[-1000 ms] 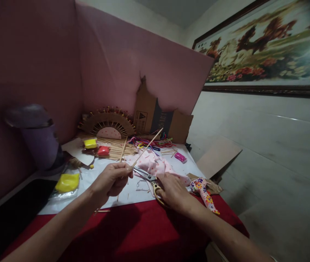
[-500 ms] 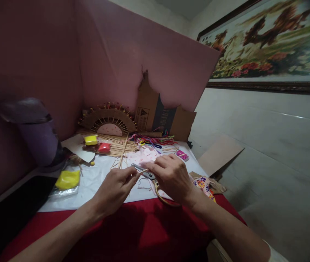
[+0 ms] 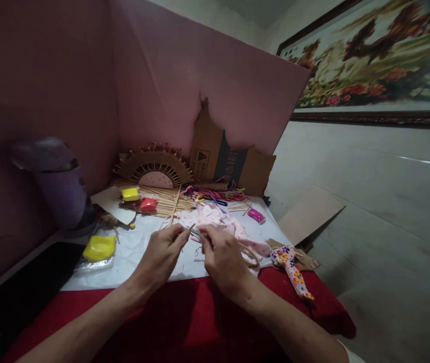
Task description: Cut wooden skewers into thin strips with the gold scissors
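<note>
My left hand (image 3: 164,254) pinches a short piece of thin wooden stick (image 3: 191,228) between thumb and fingers. My right hand (image 3: 220,257) is closed too, its fingertips meeting the same stick from the right. Both hands hover over a white sheet (image 3: 131,249) on a red tablecloth (image 3: 184,322). Gold-handled scissors (image 3: 248,253) lie just behind my right hand on a pink spotted cloth (image 3: 218,222).
A bundle of sticks (image 3: 162,201), yellow clay (image 3: 129,193), red clay (image 3: 148,203), a yellow bag (image 3: 99,247) and a cardboard fan (image 3: 153,166) lie behind. A flower-patterned glue gun (image 3: 292,269) lies right. A purple cup (image 3: 61,189) stands left. Pink boards wall the table.
The long stick is now a short piece. My right hand left the scissors, which now lie on the cloth, and came to the stick held by my left hand.
</note>
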`<state>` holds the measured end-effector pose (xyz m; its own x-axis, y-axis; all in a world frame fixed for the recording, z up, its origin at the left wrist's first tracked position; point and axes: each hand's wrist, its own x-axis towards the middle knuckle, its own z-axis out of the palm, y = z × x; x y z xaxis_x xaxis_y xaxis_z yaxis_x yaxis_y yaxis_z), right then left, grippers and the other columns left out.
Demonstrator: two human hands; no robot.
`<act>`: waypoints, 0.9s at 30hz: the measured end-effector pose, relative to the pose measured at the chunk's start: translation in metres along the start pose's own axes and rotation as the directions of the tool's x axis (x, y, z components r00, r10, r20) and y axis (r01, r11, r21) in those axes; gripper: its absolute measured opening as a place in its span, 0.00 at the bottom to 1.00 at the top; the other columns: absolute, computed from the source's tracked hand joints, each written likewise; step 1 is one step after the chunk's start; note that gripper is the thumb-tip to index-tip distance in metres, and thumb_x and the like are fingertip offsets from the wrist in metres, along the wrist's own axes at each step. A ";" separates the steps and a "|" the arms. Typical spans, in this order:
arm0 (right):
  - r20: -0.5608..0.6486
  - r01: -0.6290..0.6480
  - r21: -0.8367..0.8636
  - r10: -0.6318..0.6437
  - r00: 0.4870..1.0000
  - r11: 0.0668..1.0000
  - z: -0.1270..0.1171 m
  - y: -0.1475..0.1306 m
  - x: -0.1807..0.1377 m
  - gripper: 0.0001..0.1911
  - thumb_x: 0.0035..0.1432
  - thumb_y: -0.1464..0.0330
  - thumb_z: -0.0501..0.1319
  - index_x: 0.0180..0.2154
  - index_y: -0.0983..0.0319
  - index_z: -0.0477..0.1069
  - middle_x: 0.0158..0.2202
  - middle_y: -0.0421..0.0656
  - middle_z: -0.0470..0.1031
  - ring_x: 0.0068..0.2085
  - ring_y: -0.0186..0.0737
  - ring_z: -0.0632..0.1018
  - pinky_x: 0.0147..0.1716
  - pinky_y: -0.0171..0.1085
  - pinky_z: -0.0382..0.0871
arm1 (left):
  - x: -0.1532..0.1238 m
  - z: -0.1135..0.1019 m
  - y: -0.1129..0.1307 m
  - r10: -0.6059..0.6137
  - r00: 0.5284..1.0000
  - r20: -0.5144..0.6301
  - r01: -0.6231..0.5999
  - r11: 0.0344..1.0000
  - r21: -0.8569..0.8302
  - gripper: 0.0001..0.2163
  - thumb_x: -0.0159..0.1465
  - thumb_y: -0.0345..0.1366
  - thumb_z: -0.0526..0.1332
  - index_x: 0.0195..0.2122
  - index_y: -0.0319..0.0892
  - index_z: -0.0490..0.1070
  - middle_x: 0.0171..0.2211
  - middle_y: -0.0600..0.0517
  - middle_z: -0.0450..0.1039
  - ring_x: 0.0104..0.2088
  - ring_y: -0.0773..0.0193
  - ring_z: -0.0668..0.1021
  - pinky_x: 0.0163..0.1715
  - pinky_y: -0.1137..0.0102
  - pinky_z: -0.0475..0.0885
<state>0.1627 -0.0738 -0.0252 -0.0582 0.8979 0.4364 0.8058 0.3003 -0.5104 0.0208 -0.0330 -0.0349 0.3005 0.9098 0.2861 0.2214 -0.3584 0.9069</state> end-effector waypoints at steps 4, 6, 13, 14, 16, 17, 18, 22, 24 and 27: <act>0.421 -0.453 0.610 0.218 0.881 0.651 -0.002 -0.003 0.006 0.12 0.53 0.60 0.58 0.30 0.63 0.65 0.22 0.39 0.71 0.21 0.31 0.70 0.24 0.32 0.62 | 0.007 -0.006 -0.002 -0.215 0.972 0.091 0.234 0.870 -0.434 0.13 0.54 0.46 0.59 0.25 0.40 0.66 0.12 0.60 0.57 0.13 0.73 0.59 0.15 0.75 0.53; 0.448 -0.491 0.712 0.213 0.868 0.502 -0.003 -0.001 0.008 0.15 0.46 0.59 0.64 0.26 0.65 0.65 0.23 0.38 0.70 0.21 0.27 0.67 0.23 0.29 0.60 | 0.009 -0.008 -0.002 -0.241 0.963 0.120 0.267 0.812 -0.519 0.12 0.52 0.43 0.62 0.25 0.38 0.68 0.15 0.57 0.62 0.16 0.72 0.64 0.17 0.75 0.58; 0.390 -0.460 0.795 0.248 0.887 0.397 0.009 0.007 0.020 0.17 0.42 0.59 0.67 0.25 0.65 0.65 0.19 0.35 0.66 0.17 0.25 0.64 0.14 0.27 0.53 | 0.011 -0.006 -0.007 -0.240 0.957 0.166 0.289 0.709 -0.643 0.11 0.49 0.40 0.66 0.26 0.35 0.72 0.16 0.57 0.61 0.16 0.76 0.60 0.17 0.77 0.53; 0.324 -0.404 0.803 0.248 0.913 0.438 0.011 0.008 0.023 0.17 0.43 0.59 0.66 0.25 0.65 0.66 0.19 0.36 0.67 0.17 0.26 0.65 0.14 0.27 0.55 | 0.011 -0.006 -0.007 -0.222 0.965 0.140 0.259 0.714 -0.651 0.11 0.50 0.40 0.66 0.26 0.35 0.72 0.16 0.57 0.61 0.16 0.76 0.60 0.17 0.77 0.53; 0.171 -0.273 0.808 0.236 0.957 0.523 0.013 0.007 0.028 0.15 0.46 0.59 0.64 0.26 0.64 0.65 0.19 0.36 0.67 0.17 0.27 0.67 0.14 0.28 0.57 | 0.011 -0.007 -0.005 -0.163 0.985 0.047 0.156 0.762 -0.629 0.10 0.51 0.39 0.65 0.25 0.35 0.72 0.17 0.56 0.63 0.17 0.75 0.62 0.18 0.76 0.55; 0.093 -0.206 0.801 0.223 0.970 0.562 0.013 0.007 0.030 0.14 0.47 0.60 0.63 0.26 0.64 0.65 0.19 0.35 0.67 0.18 0.27 0.67 0.15 0.28 0.57 | 0.010 -0.007 -0.004 -0.121 0.993 -0.007 0.093 0.795 -0.600 0.10 0.52 0.38 0.65 0.24 0.36 0.72 0.17 0.56 0.65 0.18 0.75 0.63 0.19 0.76 0.57; 0.026 -0.147 0.789 0.206 0.978 0.596 0.012 0.006 0.031 0.12 0.49 0.61 0.62 0.26 0.63 0.65 0.20 0.35 0.66 0.18 0.27 0.67 0.15 0.28 0.58 | 0.010 -0.008 -0.002 -0.076 0.996 -0.055 0.032 0.826 -0.562 0.09 0.53 0.38 0.64 0.24 0.36 0.71 0.18 0.55 0.66 0.18 0.74 0.65 0.20 0.76 0.58; -0.077 -0.033 0.736 0.132 0.988 0.676 0.012 0.007 0.028 0.09 0.53 0.64 0.60 0.27 0.63 0.66 0.19 0.34 0.64 0.19 0.27 0.66 0.18 0.28 0.60 | 0.006 -0.004 0.001 0.057 0.990 -0.131 -0.104 0.917 -0.386 0.07 0.55 0.36 0.63 0.24 0.37 0.71 0.18 0.55 0.67 0.20 0.72 0.67 0.21 0.76 0.62; -0.030 -0.064 0.722 0.124 0.992 0.689 0.016 0.011 0.023 0.10 0.52 0.63 0.60 0.27 0.63 0.66 0.19 0.35 0.65 0.20 0.28 0.67 0.18 0.28 0.60 | 0.003 0.001 -0.002 0.098 0.989 -0.107 -0.128 0.937 -0.325 0.06 0.55 0.36 0.62 0.25 0.38 0.71 0.18 0.55 0.67 0.20 0.72 0.68 0.21 0.76 0.64; 0.049 -0.124 0.710 0.127 0.991 0.693 0.027 0.019 0.013 0.10 0.52 0.62 0.60 0.27 0.63 0.66 0.19 0.36 0.66 0.20 0.30 0.68 0.18 0.30 0.62 | 0.000 0.006 -0.007 0.138 0.988 -0.067 -0.151 0.950 -0.272 0.06 0.56 0.36 0.61 0.27 0.39 0.71 0.21 0.55 0.69 0.21 0.71 0.70 0.22 0.75 0.66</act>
<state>0.1614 -0.0473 -0.0493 0.0153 0.9435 0.3311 0.1477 0.3253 -0.9340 0.0250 -0.0318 -0.0435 0.2659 0.8634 0.4288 -0.0870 -0.4215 0.9027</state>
